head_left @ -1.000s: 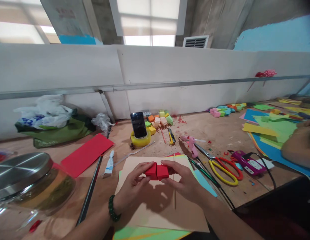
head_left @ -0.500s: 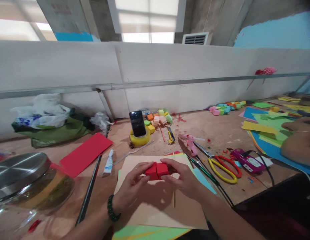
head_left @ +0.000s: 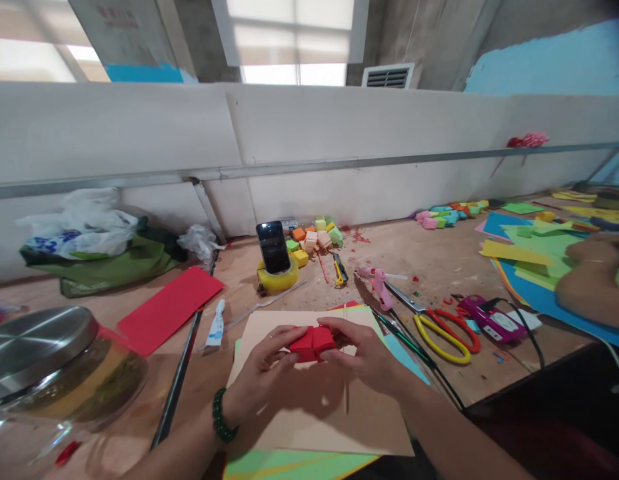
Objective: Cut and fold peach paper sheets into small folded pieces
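Note:
Two small red paper boxes meet side by side above a stack of paper whose top sheet is beige (head_left: 309, 420). My left hand (head_left: 259, 365), with a green bead bracelet at the wrist, pinches the left red paper box (head_left: 301, 345) between thumb and fingers. On the other side, my right hand (head_left: 376, 357) grips the right red paper box (head_left: 323, 340) the same way. A thin pale stick (head_left: 346, 393) lies on the beige sheet, partly hidden under my right hand.
Scissors (head_left: 442, 333), a pink glue gun (head_left: 376, 285) and a yellow cutter (head_left: 340, 270) lie beyond my right hand. A phone (head_left: 274, 247) leans in a yellow tape roll. Leftward are a glass teapot (head_left: 104, 373) and red card (head_left: 169, 310). A co-worker's hand (head_left: 594, 267) rests at far right.
Both hands keep their hold on the red boxes, which have tilted slightly. The whole view has shifted a little.

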Motion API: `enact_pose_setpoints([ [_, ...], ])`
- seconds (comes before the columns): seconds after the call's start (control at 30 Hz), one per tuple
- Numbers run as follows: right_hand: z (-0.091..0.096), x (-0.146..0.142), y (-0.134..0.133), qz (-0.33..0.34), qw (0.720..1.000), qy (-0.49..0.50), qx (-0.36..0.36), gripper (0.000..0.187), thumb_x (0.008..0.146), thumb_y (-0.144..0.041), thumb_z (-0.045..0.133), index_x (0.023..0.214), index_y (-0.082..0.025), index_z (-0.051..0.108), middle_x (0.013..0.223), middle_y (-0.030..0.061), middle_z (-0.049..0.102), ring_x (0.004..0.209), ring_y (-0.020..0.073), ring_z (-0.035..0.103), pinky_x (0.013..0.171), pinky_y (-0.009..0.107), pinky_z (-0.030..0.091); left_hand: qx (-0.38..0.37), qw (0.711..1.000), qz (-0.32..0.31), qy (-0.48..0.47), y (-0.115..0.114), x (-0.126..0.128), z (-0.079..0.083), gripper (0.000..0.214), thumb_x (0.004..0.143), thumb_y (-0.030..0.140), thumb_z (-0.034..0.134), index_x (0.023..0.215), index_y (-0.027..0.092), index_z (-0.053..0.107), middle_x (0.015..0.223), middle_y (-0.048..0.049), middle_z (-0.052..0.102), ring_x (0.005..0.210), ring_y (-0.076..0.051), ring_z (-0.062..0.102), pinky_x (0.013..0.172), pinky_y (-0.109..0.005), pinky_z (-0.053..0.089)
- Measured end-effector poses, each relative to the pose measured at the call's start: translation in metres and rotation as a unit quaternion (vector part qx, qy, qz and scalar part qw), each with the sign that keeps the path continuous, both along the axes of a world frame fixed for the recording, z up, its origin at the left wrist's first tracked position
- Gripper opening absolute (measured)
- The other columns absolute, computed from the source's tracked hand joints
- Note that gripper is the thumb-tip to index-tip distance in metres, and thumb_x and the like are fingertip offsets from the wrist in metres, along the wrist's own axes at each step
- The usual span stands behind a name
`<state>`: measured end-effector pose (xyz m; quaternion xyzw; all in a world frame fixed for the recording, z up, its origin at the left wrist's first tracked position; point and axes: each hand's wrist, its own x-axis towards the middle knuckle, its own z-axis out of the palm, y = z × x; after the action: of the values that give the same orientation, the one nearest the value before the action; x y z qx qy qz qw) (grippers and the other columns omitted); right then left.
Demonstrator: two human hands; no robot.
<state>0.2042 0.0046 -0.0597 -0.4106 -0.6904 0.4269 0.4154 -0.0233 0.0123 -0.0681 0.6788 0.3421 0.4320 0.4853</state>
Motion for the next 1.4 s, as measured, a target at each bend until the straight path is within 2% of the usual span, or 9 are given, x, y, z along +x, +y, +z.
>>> enact_pose_setpoints([
  [0.2, 0.001, 0.000, 0.000, 0.003, 1.000, -0.006, -0.023, 0.050, 0.081, -0.036, 0.068, 0.128, -0.017, 0.062, 0.106, 0.0073, 0.073, 0.091, 0.0179, 0.067, 0.082, 0.032, 0.056, -0.011, 0.999, -0.034, 0.037, 0.002, -0.003, 0.004, 0.039, 0.087, 0.052, 0.063, 0.121, 0.033, 0.071, 0.116, -0.0104, 0.065, 0.107, -0.025, 0.061, 0.081, -0.035, 0.057],
  [0.27, 0.000, 0.000, 0.001, 0.002, 1.000, -0.006, -0.024, 0.052, 0.082, -0.037, 0.067, 0.130, -0.017, 0.062, 0.106, 0.0076, 0.073, 0.091, 0.0180, 0.067, 0.082, 0.032, 0.056, -0.002, 0.998, -0.039, 0.041, 0.003, -0.004, 0.005, 0.037, 0.089, 0.049, 0.062, 0.122, 0.034, 0.070, 0.117, -0.0095, 0.065, 0.108, -0.025, 0.061, 0.085, -0.035, 0.056],
  [0.43, -0.005, -0.003, 0.001, -0.025, 0.999, -0.013, -0.020, 0.053, 0.083, -0.039, 0.065, 0.132, -0.018, 0.061, 0.106, 0.0076, 0.073, 0.088, 0.0180, 0.067, 0.079, 0.032, 0.056, 0.022, 0.998, -0.019, 0.047, 0.003, -0.004, 0.001, 0.034, 0.091, 0.044, 0.061, 0.123, 0.037, 0.068, 0.118, -0.0082, 0.065, 0.111, -0.024, 0.061, 0.093, -0.038, 0.053],
  [0.57, -0.006, -0.005, 0.000, -0.045, 0.999, -0.017, -0.021, 0.053, 0.084, -0.042, 0.063, 0.130, -0.015, 0.061, 0.097, 0.0074, 0.073, 0.079, 0.0168, 0.067, 0.076, 0.032, 0.056, 0.031, 0.998, -0.009, 0.049, 0.001, -0.002, 0.000, 0.035, 0.091, 0.044, 0.060, 0.125, 0.037, 0.067, 0.118, -0.0086, 0.064, 0.111, -0.024, 0.061, 0.091, -0.038, 0.055],
  [0.97, -0.001, -0.017, -0.007, -0.083, 0.994, -0.077, 0.007, 0.050, 0.088, -0.041, 0.056, 0.131, -0.015, 0.058, 0.097, 0.0095, 0.074, 0.080, 0.0186, 0.069, 0.067, 0.029, 0.056, -0.003, 0.999, 0.020, 0.042, -0.004, 0.003, -0.002, 0.042, 0.089, 0.046, 0.062, 0.128, 0.032, 0.065, 0.124, -0.0111, 0.062, 0.111, -0.025, 0.061, 0.081, -0.036, 0.061],
  [1.17, 0.000, -0.016, -0.007, -0.068, 0.993, -0.093, -0.004, 0.051, 0.092, -0.045, 0.054, 0.132, -0.015, 0.059, 0.099, 0.0099, 0.076, 0.080, 0.0188, 0.070, 0.071, 0.032, 0.057, -0.024, 0.998, 0.022, 0.056, -0.005, 0.004, 0.001, 0.042, 0.090, 0.046, 0.061, 0.128, 0.030, 0.065, 0.125, -0.0116, 0.062, 0.108, -0.025, 0.063, 0.079, -0.036, 0.062],
  [1.3, -0.004, -0.017, -0.006, -0.081, 0.990, -0.110, 0.043, 0.048, 0.094, -0.045, 0.051, 0.133, -0.017, 0.060, 0.114, 0.0122, 0.074, 0.093, 0.0217, 0.071, 0.080, 0.035, 0.057, -0.011, 0.998, 0.034, 0.058, -0.006, 0.006, -0.001, 0.042, 0.089, 0.047, 0.062, 0.127, 0.029, 0.066, 0.122, -0.0117, 0.063, 0.110, -0.025, 0.062, 0.076, -0.033, 0.061],
  [1.4, -0.007, -0.018, -0.006, -0.101, 0.981, -0.145, 0.082, 0.047, 0.096, -0.042, 0.048, 0.135, -0.017, 0.058, 0.117, 0.0140, 0.073, 0.096, 0.0237, 0.071, 0.083, 0.037, 0.058, -0.024, 0.998, 0.041, 0.051, -0.006, 0.007, -0.004, 0.043, 0.088, 0.047, 0.064, 0.126, 0.027, 0.067, 0.122, -0.0122, 0.064, 0.109, -0.025, 0.063, 0.078, -0.032, 0.060],
])
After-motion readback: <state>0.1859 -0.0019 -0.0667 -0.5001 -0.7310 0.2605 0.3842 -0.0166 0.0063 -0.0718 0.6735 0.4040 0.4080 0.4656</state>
